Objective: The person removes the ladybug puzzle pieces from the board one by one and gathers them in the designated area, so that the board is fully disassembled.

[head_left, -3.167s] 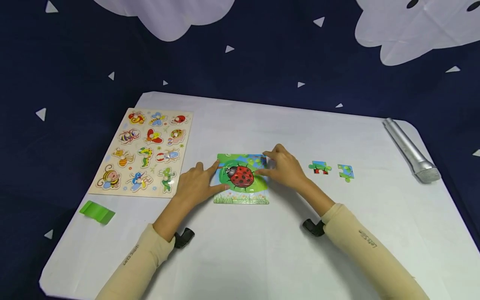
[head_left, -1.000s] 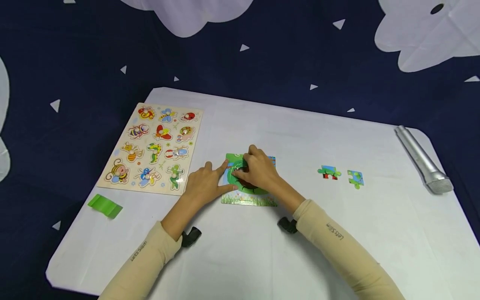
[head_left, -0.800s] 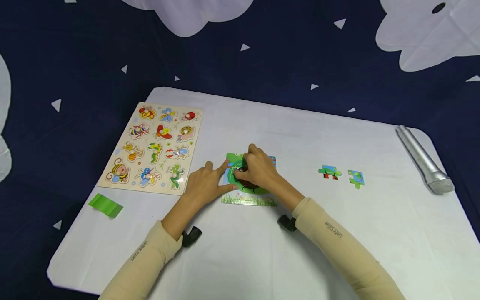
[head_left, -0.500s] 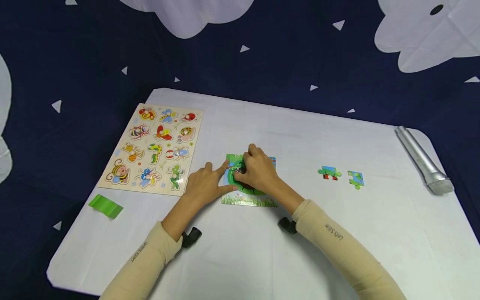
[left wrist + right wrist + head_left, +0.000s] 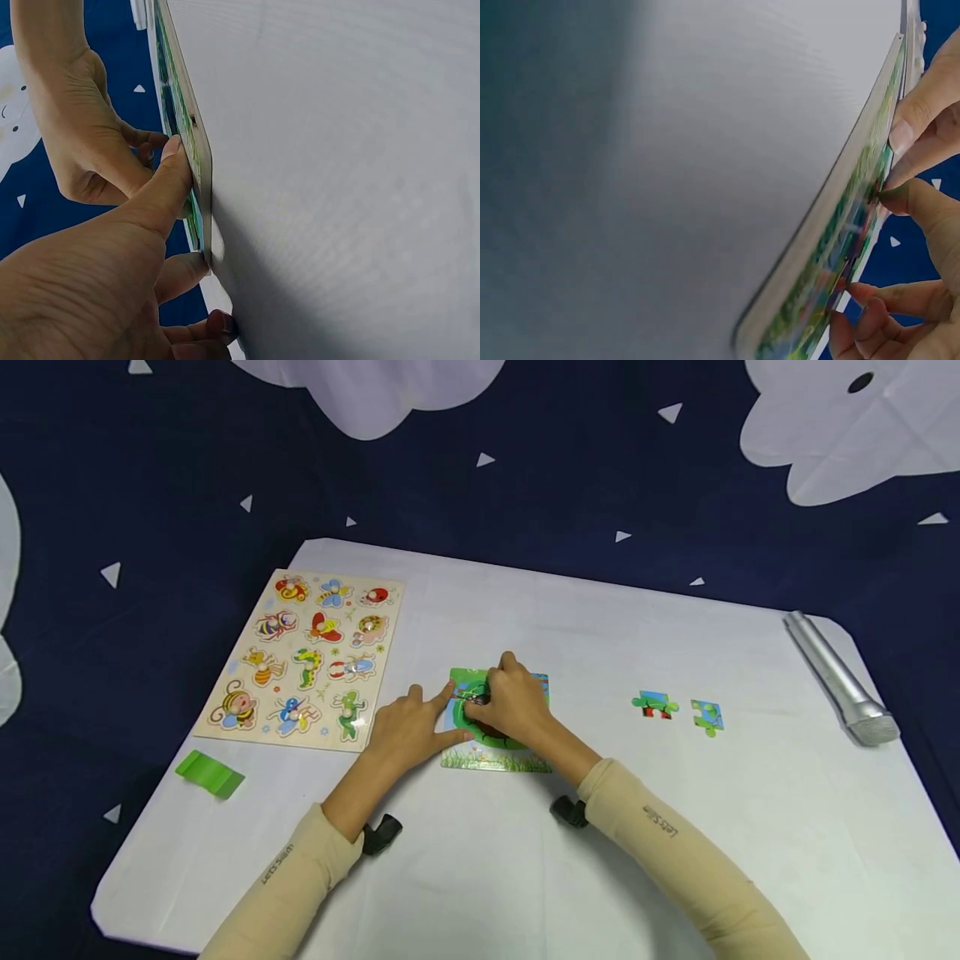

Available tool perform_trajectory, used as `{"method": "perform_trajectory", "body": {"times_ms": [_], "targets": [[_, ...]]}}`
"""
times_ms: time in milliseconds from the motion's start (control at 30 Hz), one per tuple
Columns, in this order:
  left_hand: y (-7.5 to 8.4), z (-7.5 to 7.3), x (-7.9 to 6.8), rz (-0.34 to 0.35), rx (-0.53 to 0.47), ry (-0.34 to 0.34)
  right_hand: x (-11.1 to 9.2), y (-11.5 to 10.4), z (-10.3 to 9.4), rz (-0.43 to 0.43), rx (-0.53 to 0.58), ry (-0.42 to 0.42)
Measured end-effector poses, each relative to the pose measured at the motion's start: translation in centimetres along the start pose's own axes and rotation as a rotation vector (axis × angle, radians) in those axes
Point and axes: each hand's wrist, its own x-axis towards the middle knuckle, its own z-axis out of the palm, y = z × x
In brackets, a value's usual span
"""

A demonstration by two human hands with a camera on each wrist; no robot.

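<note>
Head view: a flat, near-square, green-and-blue jigsaw puzzle (image 5: 495,762) lies on the white tabletop (image 5: 480,868); the left hand (image 5: 405,735), thumb and forefinger spread, touches its left side; the right hand (image 5: 520,703), fingers bent, covers its centre; two loose blue-and-green jigsaw pieces (image 5: 656,701) lie well to the right. Left wrist view: the puzzle's pale edge shows, the left thumb resting on its face. Right wrist view: the right thumb and a fingertip touch the picture, set apart; whether they pinch a piece cannot be told.
</note>
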Motion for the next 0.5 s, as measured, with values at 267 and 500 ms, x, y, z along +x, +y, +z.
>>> {"method": "perform_trajectory", "body": {"times_ms": [267, 500], "targets": [[0.1, 0.3, 0.2, 0.003, -0.008, -0.007, -0.5, 1.5, -1.5, 0.033, 0.046, 0.012], [-0.1, 0.0, 0.3, 0.001, -0.026, 0.0, -2.4, 5.6, -3.9, 0.116, 0.079, -0.029]]}}
